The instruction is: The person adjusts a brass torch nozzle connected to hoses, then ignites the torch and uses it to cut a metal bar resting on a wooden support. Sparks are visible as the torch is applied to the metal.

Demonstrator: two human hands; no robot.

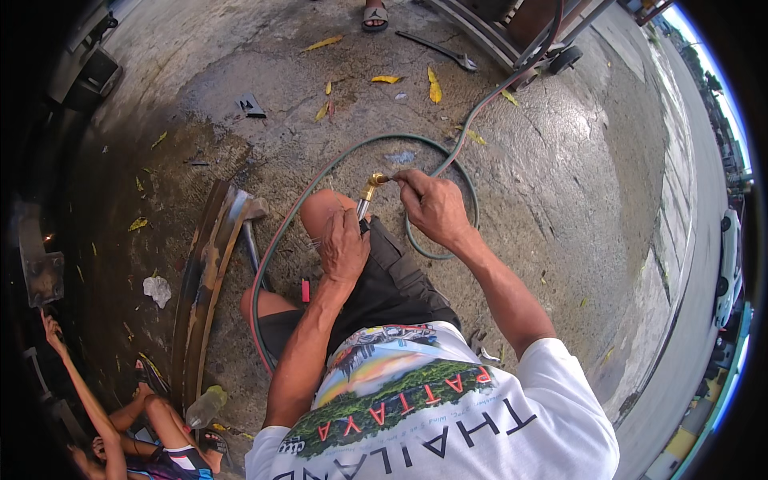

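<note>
My left hand (345, 247) is closed around the silver neck of a cutting torch (365, 207), held over my bent knee. The torch's angled brass head (373, 186) points right, with its dark nozzle (384, 179) at my right fingertips. My right hand (436, 208) is closed in a pinch at the nozzle's end; whatever lies between thumb and finger is too small to make out. Several thin wires (314, 242) stick out beside my left fingers. A red and green twin hose (336, 156) loops over the ground around my hands.
Curved metal bars (200, 296) lie on the left, a hammer (254, 232) beside them. A red lighter (306, 290) is near my knee. An adjustable wrench (440, 50) lies ahead by a wheeled cart (512, 40). Another person (160, 424) sits at the lower left, reaching toward metal.
</note>
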